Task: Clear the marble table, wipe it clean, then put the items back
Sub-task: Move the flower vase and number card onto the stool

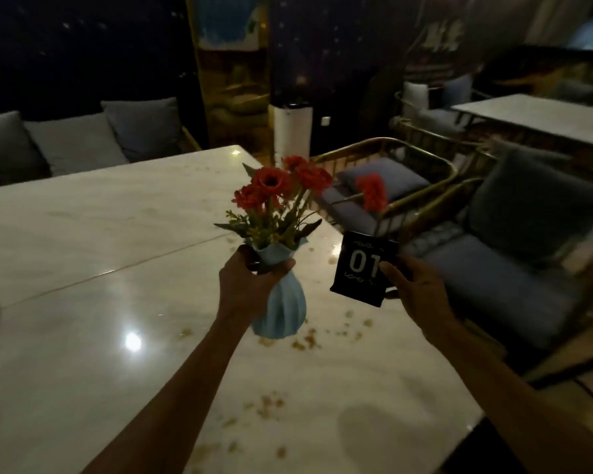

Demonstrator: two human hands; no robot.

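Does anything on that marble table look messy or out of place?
Yes. Brownish crumbs lie scattered over the marble table, mostly near its right edge. One red flower sticks out sideways, well apart from the bunch in the blue vase.

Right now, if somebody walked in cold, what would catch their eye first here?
Probably the red flowers in the pale blue vase, held in the left hand over the marble table. Next, the black card reading 01, in the right hand's grip near the table's right edge. Brownish crumbs dot the tabletop beneath.
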